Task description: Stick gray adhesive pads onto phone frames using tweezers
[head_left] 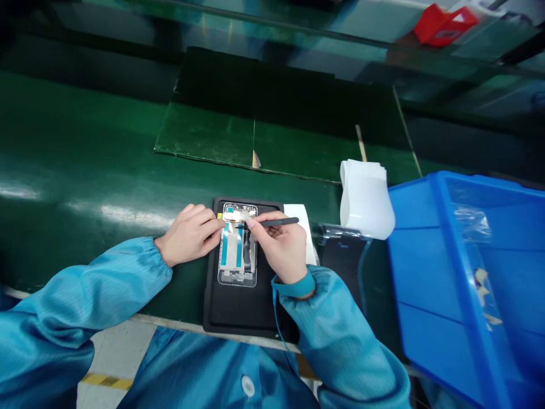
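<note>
Left hand: left hand point(190, 234) lies palm-down from the side, wrist low on the green worktop point(85, 170); fingers point(212, 226) pressed together, tips on the frame's left edge, apparently to steady it.
Right hand: right hand point(276, 247) comes over the frame; fingers point(255, 224) pinch a slim black tool point(279, 222), seemingly for fine control. Its tip is hidden, type unclear.
Phone frame: phone mid-frame point(237, 244) with teal strips lies flat on a black rubber mat point(238, 312), which likely keeps it from sliding.
Wrist: teal strap point(298, 287) on right wrist, cord point(276, 318) trailing down, likely for grounding.
Nearby: white film stack point(366, 199); blue plastic bin point(430, 272) right.
</note>
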### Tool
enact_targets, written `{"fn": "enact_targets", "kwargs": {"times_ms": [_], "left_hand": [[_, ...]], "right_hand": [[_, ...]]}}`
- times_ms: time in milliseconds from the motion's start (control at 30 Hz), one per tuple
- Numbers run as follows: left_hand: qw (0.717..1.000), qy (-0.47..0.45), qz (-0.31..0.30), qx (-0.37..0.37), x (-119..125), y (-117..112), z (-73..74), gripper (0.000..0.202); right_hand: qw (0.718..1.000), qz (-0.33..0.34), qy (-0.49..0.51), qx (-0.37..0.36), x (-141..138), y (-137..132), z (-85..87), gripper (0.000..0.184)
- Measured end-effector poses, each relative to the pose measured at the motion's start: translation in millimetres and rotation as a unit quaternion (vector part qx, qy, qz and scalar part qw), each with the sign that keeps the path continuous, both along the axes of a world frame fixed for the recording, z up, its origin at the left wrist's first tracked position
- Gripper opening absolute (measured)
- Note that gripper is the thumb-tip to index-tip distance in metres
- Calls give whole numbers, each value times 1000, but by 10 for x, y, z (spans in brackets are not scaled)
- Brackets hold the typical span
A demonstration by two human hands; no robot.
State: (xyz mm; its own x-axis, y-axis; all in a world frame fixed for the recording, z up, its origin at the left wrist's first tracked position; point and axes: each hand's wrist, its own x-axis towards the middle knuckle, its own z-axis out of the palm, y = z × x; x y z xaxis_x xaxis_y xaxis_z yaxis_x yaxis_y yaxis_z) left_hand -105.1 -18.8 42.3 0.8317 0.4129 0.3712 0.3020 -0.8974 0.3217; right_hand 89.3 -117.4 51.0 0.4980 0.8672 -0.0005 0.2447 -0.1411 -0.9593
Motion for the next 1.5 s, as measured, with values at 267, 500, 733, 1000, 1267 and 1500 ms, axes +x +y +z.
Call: {"fn": "enact_targets", "kwargs": {"times_ms": [267,500,733,1000,1267,1500], "left_hand": [[1000,11,-2,-2,-4,7,1,16],[1000,12,0,-6,-7,5,-3,16],[1000,14,-1,-10,-8,2,4,17],[999,28,-26,-6,-5,20,9,23],[998,57,-32,0,-6,25,43,26],[996,79,-32,3,2,12,76,26]], "right_hand": [[1000,1,-4,2,-8,1,18,19],[1000,2,-2,-4,-5,-1,11,24],[1000,4,-10,-5,-6,-2,23,19],[1000,5,-10,-5,-8,-2,34,21],[1000,12,-28,-7,-13,-1,54,17],[999,-3,-40,4,5,-13,51,14]]}}
